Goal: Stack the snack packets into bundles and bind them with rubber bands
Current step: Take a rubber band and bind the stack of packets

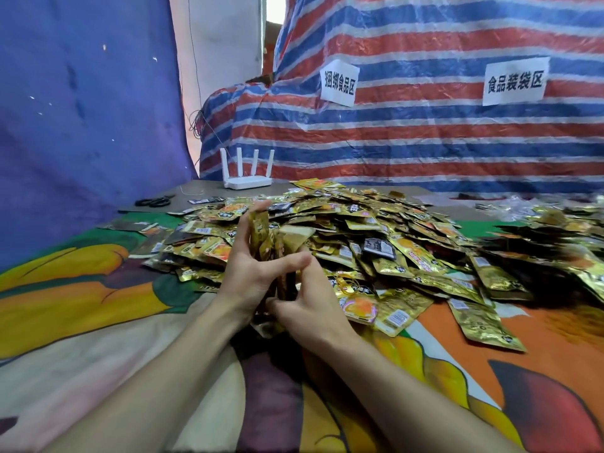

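A stack of snack packets (262, 235) is held upright on edge, midway across the desk (98, 322), just before the heap of loose packets (376, 230). It is clamped from the left by the left hand (251, 276), fingers stretched up its side, thumb laid across. Its lower end is gripped by the right hand (310, 310), fingers curled. Scissors (153, 201) and a router (246, 179) are seen towards the far left corner.
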A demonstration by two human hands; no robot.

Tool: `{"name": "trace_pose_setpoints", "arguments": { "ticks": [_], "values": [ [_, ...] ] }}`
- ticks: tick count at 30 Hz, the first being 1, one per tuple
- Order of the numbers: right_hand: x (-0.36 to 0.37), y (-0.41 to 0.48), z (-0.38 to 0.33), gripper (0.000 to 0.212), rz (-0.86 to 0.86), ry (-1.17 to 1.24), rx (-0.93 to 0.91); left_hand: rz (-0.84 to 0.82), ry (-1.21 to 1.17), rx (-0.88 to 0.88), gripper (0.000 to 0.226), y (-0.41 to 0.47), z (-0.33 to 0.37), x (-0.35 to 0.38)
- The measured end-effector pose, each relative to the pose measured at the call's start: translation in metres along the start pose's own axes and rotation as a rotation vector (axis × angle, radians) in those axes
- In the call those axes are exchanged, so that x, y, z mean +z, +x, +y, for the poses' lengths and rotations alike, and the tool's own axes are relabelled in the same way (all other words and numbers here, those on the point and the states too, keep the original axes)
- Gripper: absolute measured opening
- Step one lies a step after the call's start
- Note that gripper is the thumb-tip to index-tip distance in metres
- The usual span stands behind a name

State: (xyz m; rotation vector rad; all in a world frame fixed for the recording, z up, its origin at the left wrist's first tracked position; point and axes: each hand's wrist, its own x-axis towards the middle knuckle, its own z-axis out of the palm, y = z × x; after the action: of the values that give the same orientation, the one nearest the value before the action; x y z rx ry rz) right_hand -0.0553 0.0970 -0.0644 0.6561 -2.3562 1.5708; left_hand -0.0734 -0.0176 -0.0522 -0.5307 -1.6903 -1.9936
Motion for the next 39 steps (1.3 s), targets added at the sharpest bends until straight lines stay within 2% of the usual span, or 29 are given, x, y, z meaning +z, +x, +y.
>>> {"name": "trace_pose_setpoints", "arguments": {
  "ticks": [5,8,11,14,19,21,25,30,34,36,39],
  "values": [
    [0.0,0.0,0.002,0.111,-0.061,-0.12,-0.135,0.014,0.102,0.076,0.058,0.0,0.0,-0.002],
    [-0.002,0.001,0.007,0.115,-0.093,-0.223,-0.134,0.035,0.11,0.048,0.064,-0.002,-0.001,0.0],
    [-0.01,0.003,0.01,0.119,-0.204,-0.177,-0.148,0.096,0.099,0.051,0.06,-0.002,0.0,0.002],
    [-0.017,0.004,0.013,0.111,-0.283,-0.052,-0.09,0.196,0.041,0.037,0.052,0.001,0.003,-0.001],
    [-0.017,0.007,0.011,0.083,-0.18,0.052,-0.124,0.262,-0.074,0.011,0.036,0.006,0.009,-0.002],
    [-0.016,0.007,0.01,0.071,-0.138,0.092,-0.11,0.294,-0.042,0.04,0.028,0.008,0.012,-0.002],
    [-0.013,0.008,0.01,0.068,-0.132,0.18,-0.01,0.305,-0.007,0.08,0.037,0.007,0.019,0.0],
    [-0.014,0.009,0.008,0.068,-0.145,0.175,0.003,0.357,-0.023,0.119,0.024,0.007,0.02,0.002],
    [-0.013,0.008,0.006,0.069,-0.116,0.217,0.017,0.362,0.014,0.173,0.031,0.007,0.021,0.002],
    [-0.013,0.008,0.006,0.068,-0.1,0.215,0.037,0.34,-0.01,0.157,0.044,0.005,0.022,0.001],
    [-0.012,0.007,0.006,0.069,-0.047,0.231,0.049,0.221,-0.032,0.075,0.068,0.002,0.018,0.0]
  ]
}}
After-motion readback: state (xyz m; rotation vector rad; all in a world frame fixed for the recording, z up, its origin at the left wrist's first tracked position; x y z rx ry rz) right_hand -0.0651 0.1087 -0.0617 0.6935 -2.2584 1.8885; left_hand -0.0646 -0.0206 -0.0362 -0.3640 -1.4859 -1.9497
